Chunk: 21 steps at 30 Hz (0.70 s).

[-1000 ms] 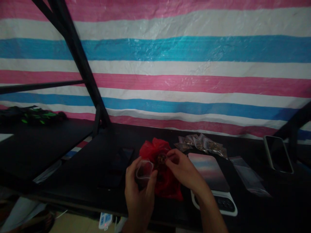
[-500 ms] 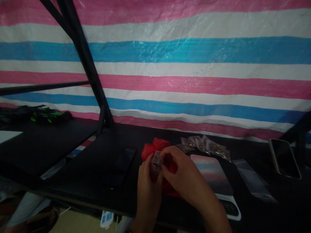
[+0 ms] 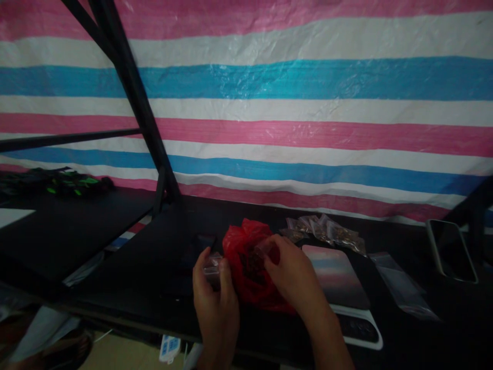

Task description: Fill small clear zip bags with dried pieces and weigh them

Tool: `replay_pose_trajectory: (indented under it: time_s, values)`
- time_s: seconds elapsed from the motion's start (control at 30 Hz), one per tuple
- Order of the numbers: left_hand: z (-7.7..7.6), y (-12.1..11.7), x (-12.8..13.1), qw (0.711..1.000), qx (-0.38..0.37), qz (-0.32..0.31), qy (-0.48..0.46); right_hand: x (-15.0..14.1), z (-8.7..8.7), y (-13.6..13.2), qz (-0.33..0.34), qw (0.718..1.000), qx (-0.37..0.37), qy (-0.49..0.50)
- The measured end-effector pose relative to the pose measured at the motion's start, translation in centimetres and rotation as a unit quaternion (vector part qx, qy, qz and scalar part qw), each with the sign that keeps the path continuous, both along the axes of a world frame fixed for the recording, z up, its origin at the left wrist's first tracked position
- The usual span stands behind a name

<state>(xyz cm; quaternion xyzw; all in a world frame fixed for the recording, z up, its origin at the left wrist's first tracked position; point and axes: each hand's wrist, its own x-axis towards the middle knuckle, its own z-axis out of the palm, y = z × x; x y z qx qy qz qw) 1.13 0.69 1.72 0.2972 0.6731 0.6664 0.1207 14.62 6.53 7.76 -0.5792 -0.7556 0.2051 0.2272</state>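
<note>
My left hand [image 3: 215, 293] is closed around a small clear plastic bag [image 3: 211, 268], just left of an open red plastic bag [image 3: 241, 241]. Dark loose bits [image 3: 252, 267] lie inside the red bag. Over its mouth, my right hand [image 3: 290, 267] pinches a small clear plastic piece [image 3: 262, 250]; dim light hides its exact kind. Right of that hand sits a digital scale [image 3: 339, 277] with a shiny plate and a white body, partly covered by my forearm.
Several filled zip bags [image 3: 327, 230] lie behind the scale. Flat clear bags [image 3: 402, 285] and a phone [image 3: 452, 252] are on the right. A dark flat device [image 3: 188, 262] lies left of my left hand. A black metal post [image 3: 138, 103] rises at the table's left.
My hands have moved apart. The left went left with the small bag; the right stays above the red bag with the clear piece, so the bag's dark contents now show.
</note>
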Motion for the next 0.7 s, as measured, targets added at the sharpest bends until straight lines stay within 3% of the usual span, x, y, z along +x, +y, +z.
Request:
replay_pose_trajectory:
  time_s: [0.13, 0.27, 0.53, 0.7]
  values:
    - [-0.3, 0.6, 0.0, 0.996, -0.018, -0.071, -0.044, -1.7, -1.0, 0.2, -0.035, 0.995, -0.015, -0.097]
    - [-0.4, 1.0, 0.1, 0.987, 0.005, -0.118, -0.113, -2.8, -2.1, 0.6, -0.049, 0.993, 0.019, -0.109]
    - [-0.1, 1.4, -0.5, 0.951, 0.028, -0.122, -0.281, -1.6, -2.0, 0.9, -0.019, 0.999, 0.002, -0.048]
    - [0.2, 1.4, -0.9, 0.941, 0.043, -0.106, -0.32, -0.4, -1.6, 0.6, 0.027, 0.999, -0.024, 0.007]
